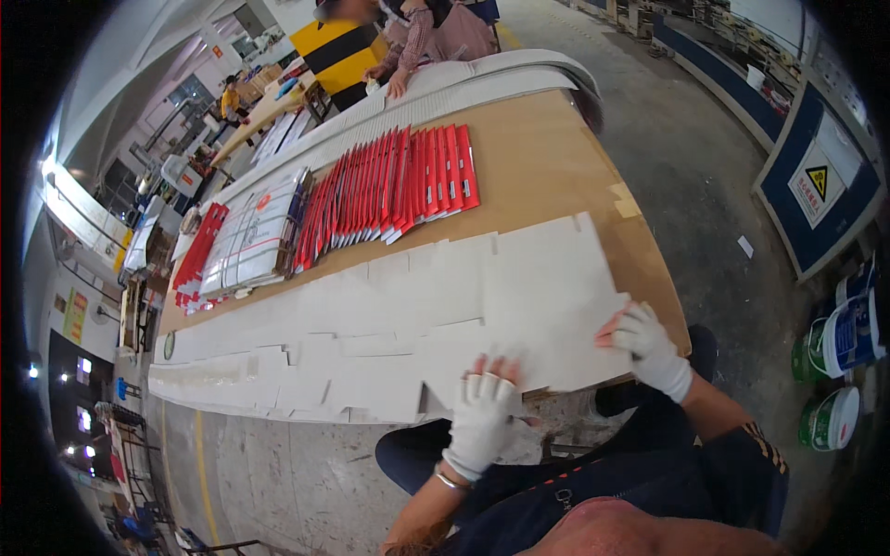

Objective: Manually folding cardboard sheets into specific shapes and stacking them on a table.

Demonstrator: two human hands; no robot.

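Overlapping white card sheets [408, 324] lie in a long row along the near side of a brown-topped table [538, 148]. My left hand [482, 412], in a white glove with bare fingertips, rests with its fingers apart on the near edge of these sheets. At the row's right end lies a larger white card sheet [547, 296]. My right hand [651, 350], gloved the same way, has its fingers closed at that sheet's right edge; its thumb is hard to make out. A fanned row of red folded cards [389, 185] lies beyond the sheets.
Left of the red cards sits a strapped bundle [255, 232]. Long pale strips [436, 93] line the table's far edge, where another person's hand [399, 82] rests. Buckets [830, 417] and a blue machine panel [825, 185] stand on the right.
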